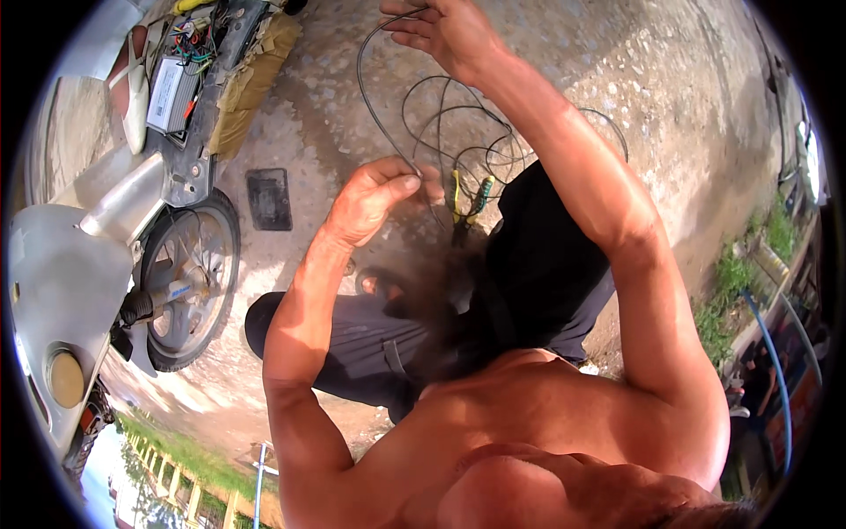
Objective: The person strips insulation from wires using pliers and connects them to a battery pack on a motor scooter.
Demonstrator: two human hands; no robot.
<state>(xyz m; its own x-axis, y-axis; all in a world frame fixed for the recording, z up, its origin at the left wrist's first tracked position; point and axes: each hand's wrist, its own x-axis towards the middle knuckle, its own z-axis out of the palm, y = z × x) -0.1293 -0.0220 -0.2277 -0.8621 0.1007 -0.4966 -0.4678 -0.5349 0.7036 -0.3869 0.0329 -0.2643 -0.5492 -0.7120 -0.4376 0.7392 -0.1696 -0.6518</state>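
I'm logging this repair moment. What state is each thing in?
Left hand: pinched shut on the thin black wire.
Right hand: fingers curled, holding the same wire higher up.
Thin black wire: looped and tangled between the hands.
Yellow and green connectors: dangling, unplugged.
Silver scooter: panel off, wiring exposed.

Open concrete ahead, clutter to the left

Bare grey concrete ground (670,97) is left open to the right of the tangled thin black wire bundle (458,132). The left side is blocked by the silver scooter body with its spoked rear wheel (189,278); a flat black rectangular plate (269,199) lies just beside the wheel.
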